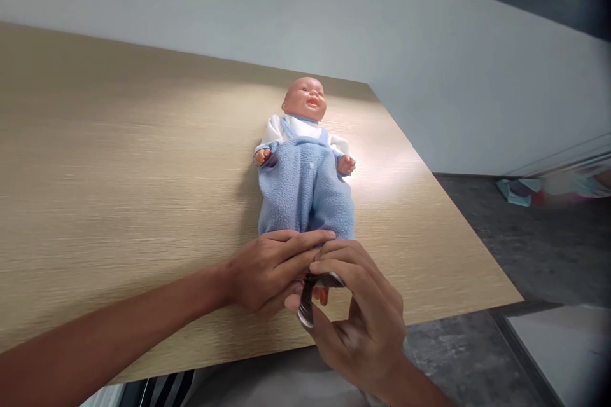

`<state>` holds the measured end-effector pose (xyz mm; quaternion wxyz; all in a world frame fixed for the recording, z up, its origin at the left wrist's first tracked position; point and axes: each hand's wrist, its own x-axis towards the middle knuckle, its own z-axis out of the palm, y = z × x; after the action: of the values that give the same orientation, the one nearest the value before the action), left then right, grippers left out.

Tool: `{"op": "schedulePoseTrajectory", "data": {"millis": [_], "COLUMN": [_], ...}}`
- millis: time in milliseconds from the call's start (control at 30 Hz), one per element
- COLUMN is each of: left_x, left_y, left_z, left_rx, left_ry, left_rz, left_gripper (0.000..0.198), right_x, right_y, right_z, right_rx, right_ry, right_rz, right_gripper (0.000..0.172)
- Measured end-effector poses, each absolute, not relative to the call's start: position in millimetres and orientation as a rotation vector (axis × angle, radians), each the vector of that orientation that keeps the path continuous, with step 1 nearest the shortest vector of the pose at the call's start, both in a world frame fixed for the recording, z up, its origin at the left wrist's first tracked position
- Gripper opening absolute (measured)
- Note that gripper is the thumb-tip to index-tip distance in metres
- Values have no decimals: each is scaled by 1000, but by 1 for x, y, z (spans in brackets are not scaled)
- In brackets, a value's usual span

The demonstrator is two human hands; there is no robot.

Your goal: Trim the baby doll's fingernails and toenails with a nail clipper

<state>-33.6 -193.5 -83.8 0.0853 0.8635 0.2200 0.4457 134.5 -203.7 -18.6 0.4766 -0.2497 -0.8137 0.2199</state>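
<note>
A baby doll (305, 159) in light blue fleece dungarees and a white top lies on its back on the wooden table, its head pointing away from me. My left hand (272, 264) is closed over the lower end of one leg, around a foot that its fingers mostly hide. My right hand (367, 305) pinches a small dark and silver nail clipper (307, 302), its two arms spread in a V between thumb and forefinger. The clipper's narrow end sits close to my left fingertips. A few orange-pink toes (322, 296) show just behind the clipper.
The pale wooden table (143, 159) has its front edge near my body and its right edge beyond the doll. A light wall (238, 6) rises behind it. On the grey floor (468, 229) at the right are blurred coloured items (520, 191).
</note>
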Motion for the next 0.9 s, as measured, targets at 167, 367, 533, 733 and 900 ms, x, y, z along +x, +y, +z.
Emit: {"op": "schedulePoseTrajectory", "data": {"millis": [167, 367, 533, 733, 900], "left_x": [-35, -37, -38, -41, -39], "left_y": [-193, -191, -189, -187, -188], "left_z": [-84, -88, -89, -90, -88], "left_rx": [2569, 2527, 2457, 2398, 2499], "left_ry": [651, 596, 590, 555, 571], "left_rz": [1311, 1361, 1389, 1334, 1419], "left_gripper": [49, 32, 17, 43, 31], "right_x": [134, 130, 128, 125, 129], "right_y": [-203, -203, -203, -201, -202], "right_z": [-11, -7, -5, -2, -6], "right_rx": [-645, -742, -756, -711, -719], "right_ry": [-2060, -2127, -2219, -2268, -2124], "right_rz": [589, 553, 563, 607, 684], "right_gripper": [19, 16, 23, 22, 26]}}
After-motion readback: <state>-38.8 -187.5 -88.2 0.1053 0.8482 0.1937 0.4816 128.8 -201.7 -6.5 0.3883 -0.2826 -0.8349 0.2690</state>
